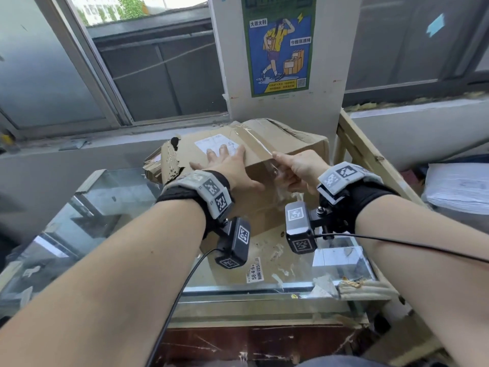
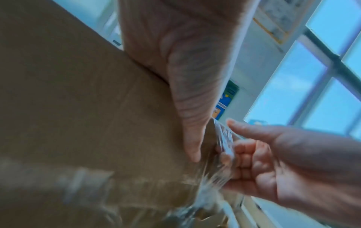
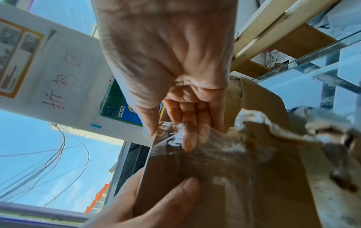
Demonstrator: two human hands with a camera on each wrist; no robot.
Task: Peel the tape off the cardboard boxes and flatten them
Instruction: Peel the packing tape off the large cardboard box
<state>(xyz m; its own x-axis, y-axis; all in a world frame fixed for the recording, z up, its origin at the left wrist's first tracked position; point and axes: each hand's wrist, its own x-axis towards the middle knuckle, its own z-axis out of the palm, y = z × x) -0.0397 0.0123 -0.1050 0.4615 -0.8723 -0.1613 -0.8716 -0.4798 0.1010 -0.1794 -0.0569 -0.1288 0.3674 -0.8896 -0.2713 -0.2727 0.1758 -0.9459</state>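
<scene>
Parcel depot: courier poster (image 1: 279, 43), glass counter (image 1: 264, 287), torn cardboard box (image 1: 238, 154)

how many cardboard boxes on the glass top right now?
1: the cardboard box on the glass top, left hand flat on it, right hand pulling tape. Others may be hidden behind.

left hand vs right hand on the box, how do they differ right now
The left hand lies flat with fingers spread on top of the cardboard box, thumb down its front face; the right hand is curled. The left hand only presses the box; the right hand pinches the clear tape at the top front edge. Both touch the same box.
</scene>
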